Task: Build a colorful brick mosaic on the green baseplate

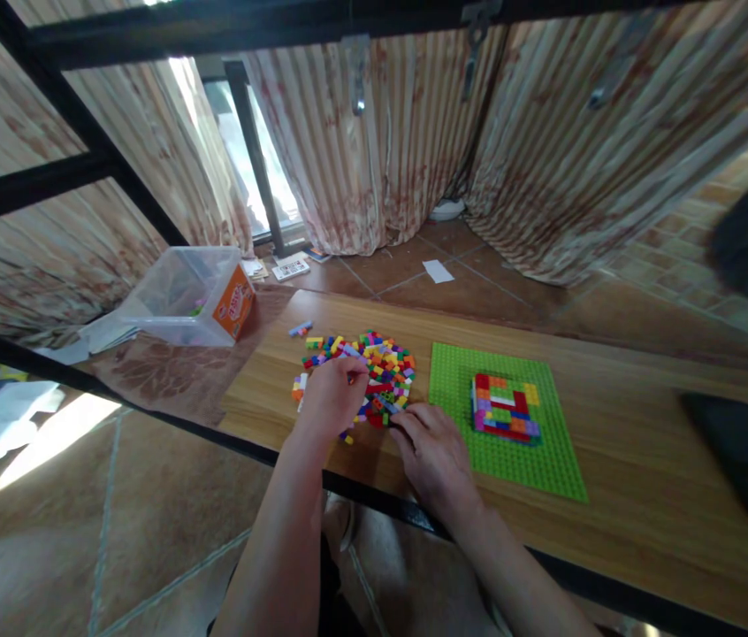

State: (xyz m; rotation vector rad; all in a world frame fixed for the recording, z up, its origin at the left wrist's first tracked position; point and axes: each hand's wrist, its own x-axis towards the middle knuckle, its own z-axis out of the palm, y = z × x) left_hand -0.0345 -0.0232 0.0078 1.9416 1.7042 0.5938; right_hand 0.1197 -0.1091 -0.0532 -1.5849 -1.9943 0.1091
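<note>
A heap of small toy building bricks (391, 356) in many colours lies on the wooden table. Over its left part, my left hand (334, 395) is closed, thumb and fingers pinched together; whatever is between them is too small to make out. My right hand (435, 453) rests at the heap's near right edge, its fingertips drawn together by a greyish-blue brick (385, 404) and a red piece (375, 420). What those fingertips hold is hidden. To the right, a green baseplate (454, 376) carries a low, roughly square structure of coloured bricks (503, 407).
A black flat object (738, 456) lies on the table (632, 433) at right. A clear plastic bin (179, 301) with an orange label stands beyond the table's left end. A dark metal bar runs along the near edge. Striped curtains (361, 159) hang behind.
</note>
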